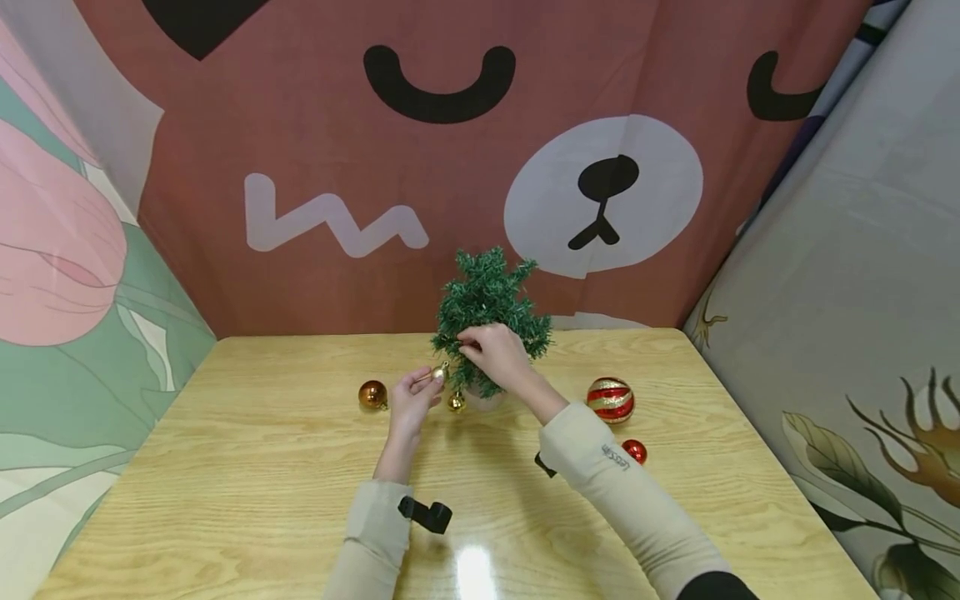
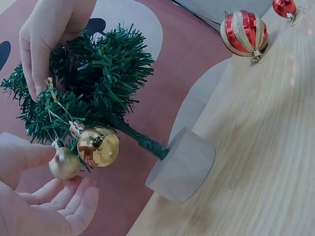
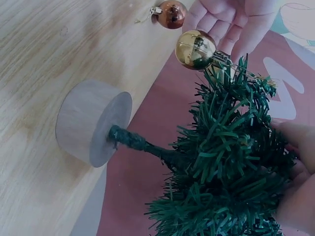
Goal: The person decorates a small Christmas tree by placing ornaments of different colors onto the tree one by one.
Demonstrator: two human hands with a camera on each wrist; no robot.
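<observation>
A small green tree (image 1: 487, 308) stands on a round wooden base (image 1: 483, 398) at the far middle of the table. My right hand (image 1: 468, 346) pinches a branch on the tree's left side, where a thin gold string (image 2: 55, 105) hangs. A shiny gold bauble (image 2: 98, 146) dangles from that side. Just left of the tree, my left hand (image 1: 427, 385) holds a smaller matte gold bauble (image 2: 64, 163) between thumb and fingers; this bauble hangs on the string. In the right wrist view the tree (image 3: 231, 167) fills the frame, and my right hand itself is mostly hidden behind it.
A copper bauble (image 1: 372, 394) lies left of the tree. A red and gold striped bauble (image 1: 610, 400) and a small red bauble (image 1: 634, 452) lie to the right. The wooden table (image 1: 247, 483) is walled by printed cloth at the back and both sides.
</observation>
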